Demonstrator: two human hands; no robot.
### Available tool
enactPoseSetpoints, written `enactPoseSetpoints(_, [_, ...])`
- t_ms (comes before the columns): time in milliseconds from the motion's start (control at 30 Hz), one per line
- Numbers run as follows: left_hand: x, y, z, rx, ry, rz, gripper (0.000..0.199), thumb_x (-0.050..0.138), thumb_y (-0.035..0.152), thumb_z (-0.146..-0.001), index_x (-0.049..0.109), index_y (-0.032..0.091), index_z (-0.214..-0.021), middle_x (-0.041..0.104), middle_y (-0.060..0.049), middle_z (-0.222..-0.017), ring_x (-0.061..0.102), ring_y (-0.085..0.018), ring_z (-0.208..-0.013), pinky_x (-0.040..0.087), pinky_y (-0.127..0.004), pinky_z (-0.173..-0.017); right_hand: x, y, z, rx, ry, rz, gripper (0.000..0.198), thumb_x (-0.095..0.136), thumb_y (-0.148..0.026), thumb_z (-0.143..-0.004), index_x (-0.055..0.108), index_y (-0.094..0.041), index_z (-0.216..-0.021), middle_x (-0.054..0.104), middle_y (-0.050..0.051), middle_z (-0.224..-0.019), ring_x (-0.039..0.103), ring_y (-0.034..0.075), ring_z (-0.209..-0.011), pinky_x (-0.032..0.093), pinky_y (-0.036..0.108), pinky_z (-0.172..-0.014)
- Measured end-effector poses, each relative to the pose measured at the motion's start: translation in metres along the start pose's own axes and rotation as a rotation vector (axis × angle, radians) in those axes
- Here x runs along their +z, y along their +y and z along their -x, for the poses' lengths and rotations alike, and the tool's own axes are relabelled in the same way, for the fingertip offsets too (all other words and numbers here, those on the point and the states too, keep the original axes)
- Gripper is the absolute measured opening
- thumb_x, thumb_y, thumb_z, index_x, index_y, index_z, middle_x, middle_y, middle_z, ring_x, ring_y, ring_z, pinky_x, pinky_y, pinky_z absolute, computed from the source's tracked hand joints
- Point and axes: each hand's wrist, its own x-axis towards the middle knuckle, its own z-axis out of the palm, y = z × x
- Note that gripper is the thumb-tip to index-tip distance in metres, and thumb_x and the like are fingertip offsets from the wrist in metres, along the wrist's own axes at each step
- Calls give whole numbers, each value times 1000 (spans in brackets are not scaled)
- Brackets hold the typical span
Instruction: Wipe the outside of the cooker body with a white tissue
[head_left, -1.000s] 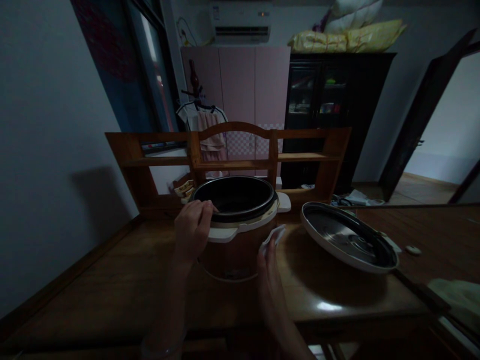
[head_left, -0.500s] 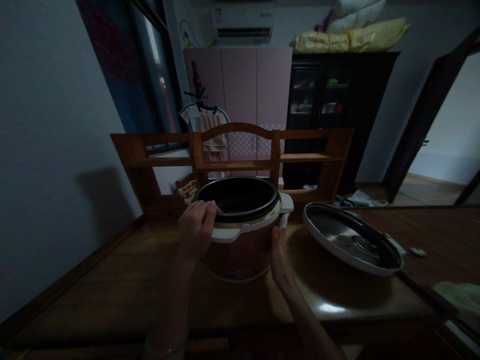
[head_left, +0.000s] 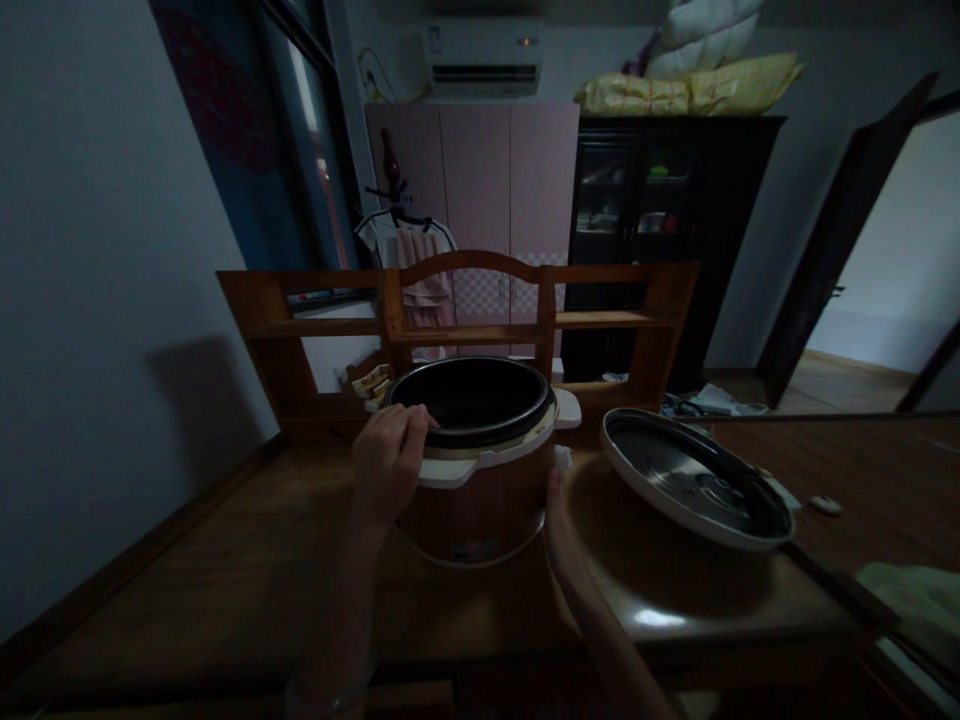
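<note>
Head cam, ctr frame: your L hand [head_left: 388, 450] curls over cooker [head_left: 480, 510] edge, R hand [head_left: 564, 535] holds white cloth [head_left: 562, 457] (maybe tissue; dim). Cooker's prob. heavy, slick; grip handles [head_left: 568, 409].

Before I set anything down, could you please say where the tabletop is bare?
Bare tabletop lies between the left wall and left forearm, and in front of the lid. Crowded: right of the cooker, by the right hand and white cloth.
</note>
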Motion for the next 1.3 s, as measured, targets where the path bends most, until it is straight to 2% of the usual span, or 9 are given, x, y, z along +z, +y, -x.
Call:
enactPoseSetpoints(133, [0, 0, 0, 3, 1, 0, 39, 36, 36, -98, 63, 22, -74, 64, -3, -78, 59, -19, -84, 41, -33, -82, 1, 7, 2, 48, -5, -22, 46, 56, -42, -97, 49, -23, -138, 43, 10, -150, 44, 30, -134, 33, 58, -111])
enactPoseSetpoints(267, [-1, 1, 0, 4, -1, 4, 39, 36, 38, -98, 63, 22, -74, 64, -3, -78, 59, -19, -84, 42, -34, -83, 4, 19, -1, 89, -33, -33, 66, 39, -61, -97, 33, -26, -152, 24, 6, -162, 17, 25, -150, 17, 48, -122])
enactPoseSetpoints(333, [-1, 1, 0, 4, 5, 4, 39, 36, 38, -98, 63, 22, -74, 65, -3, -78, 59, -19, -84, 41, -34, -83, 3, 25, -1, 108, -53, -38, 75, 32, -68, -95, 24, -24, -155, 18, 3, -163, 9, 21, -151, 14, 45, -123])
enactPoseSetpoints(467, [0, 0, 0, 5, 6, 4, 39, 36, 38, -98, 63, 22, -74, 65, -3, -78, 59, -19, -85, 41, -34, -83, 2, 36, 4, 133, -81, -39, 82, 32, -71, -92, 22, -18, -155, 14, 6, -162, 9, 23, -150, 12, 51, -122])
enactPoseSetpoints(667, [-1, 1, 0, 1, 0, 7, 38, 36, 37, -98, 62, 22, -75, 64, -3, -78, 59, -19, -85, 41, -34, -83, 4, 43, 19, 165, -81, -26, 79, 32, -71, -92, 18, -26, -155, 18, -1, -161, 11, 21, -149, 15, 48, -123])
enactPoseSetpoints(767, [-2, 2, 0, 1, -12, 2, 39, 36, 36, -98, 63, 22, -75, 64, -3, -79, 58, -18, -84, 41, -34, -83, 5, 35, 27, 176, -84, -24, 81, 36, -70, -92, 18, -24, -155, 18, 0, -161, 10, 23, -149, 14, 50, -123])
enactPoseSetpoints(933, [-1, 2, 1, 6, -5, 3, 39, 35, 36, -99, 63, 22, -76, 64, -3, -79, 58, -18, -84, 41, -33, -83, 8, 3, 38, 162, -119, -8, 82, 37, -66, -94, 7, -22, -156, 2, 0, -163, -2, 22, -149, 5, 50, -123])
enactPoseSetpoints(1133, [-1, 2, 1, 4, 0, 12, 38, 36, 36, -98, 62, 22, -75, 63, -3, -79, 58, -19, -84, 41, -34, -83, 17, -31, 42, -43, -163, 65, 75, 35, -59, -98, -2, -30, -156, -10, -6, -163, -9, 19, -150, 0, 47, -123])
enactPoseSetpoints(1300, [-2, 3, 0, 8, -4, 6, 39, 34, 37, -99, 61, 22, -74, 63, -3, -77, 59, -19, -83, 41, -34, -83, 18, -52, 33, -116, -143, 134, 73, 36, -57, -99, -1, -31, -156, -10, -6, -163, -9, 20, -150, -2, 48, -122])
